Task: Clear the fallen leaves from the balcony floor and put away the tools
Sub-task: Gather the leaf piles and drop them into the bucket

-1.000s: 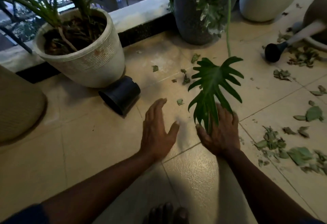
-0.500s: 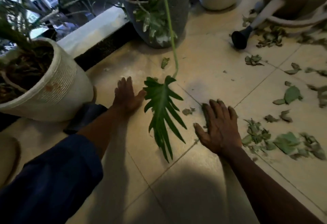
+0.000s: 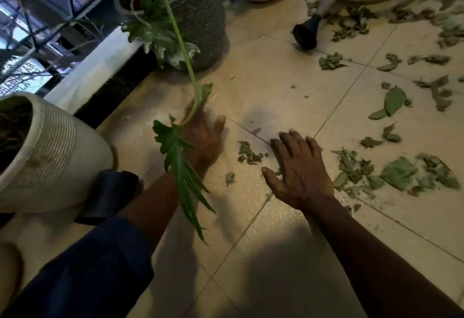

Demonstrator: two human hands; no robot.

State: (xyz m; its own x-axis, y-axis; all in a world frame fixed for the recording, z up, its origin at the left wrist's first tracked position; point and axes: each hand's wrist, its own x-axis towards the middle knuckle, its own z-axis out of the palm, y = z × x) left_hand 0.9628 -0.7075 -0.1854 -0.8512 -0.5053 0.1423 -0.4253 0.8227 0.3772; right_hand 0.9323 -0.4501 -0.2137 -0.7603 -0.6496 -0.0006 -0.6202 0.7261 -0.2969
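Dry green fallen leaves lie scattered on the beige tiled floor [image 3: 276,91]. A small clump of leaves [image 3: 248,153] sits between my two hands, and a larger pile [image 3: 396,174] lies right of my right hand. My left hand [image 3: 206,137] lies flat on the tile with its fingers stretched forward, partly hidden by a hanging split leaf [image 3: 180,167]. My right hand [image 3: 298,169] rests palm down with spread fingers, touching small leaf bits. Neither hand holds anything.
A grey pot [image 3: 200,16] stands ahead, a white ribbed pot [image 3: 55,157] at the left with a black cylinder [image 3: 108,197] beside it. A watering can's spout with a black rose [image 3: 307,32] lies at the upper right among more leaves. A low ledge and railing run behind.
My left hand has slid forward and to the right, toward the grey pot. The right hand stays flat at nearly the same spot, and the view has shifted right.
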